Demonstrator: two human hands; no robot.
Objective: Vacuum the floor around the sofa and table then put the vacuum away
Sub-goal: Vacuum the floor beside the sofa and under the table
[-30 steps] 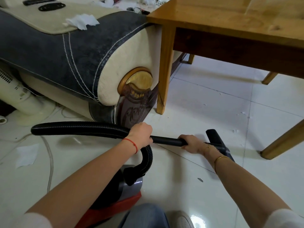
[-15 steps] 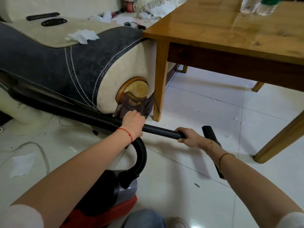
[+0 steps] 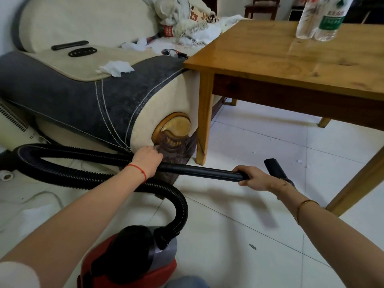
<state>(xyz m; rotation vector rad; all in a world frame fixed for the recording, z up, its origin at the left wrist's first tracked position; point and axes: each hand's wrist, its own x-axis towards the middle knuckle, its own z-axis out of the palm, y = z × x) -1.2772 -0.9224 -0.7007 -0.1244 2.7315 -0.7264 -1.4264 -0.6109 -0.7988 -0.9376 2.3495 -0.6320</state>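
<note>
We are mid-vacuuming: our left hand [image 3: 148, 161] and right hand [image 3: 252, 177] both grip the black wand [image 3: 199, 171], nozzle [image 3: 277, 169] at 3 o'clock near the table leg [image 3: 204, 119]. Next, sweep toward the crumbs [image 3: 299, 161].

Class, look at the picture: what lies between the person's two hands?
In the head view, a bare stretch of the black vacuum tube runs between the left hand and right hand; both grip it.
</note>
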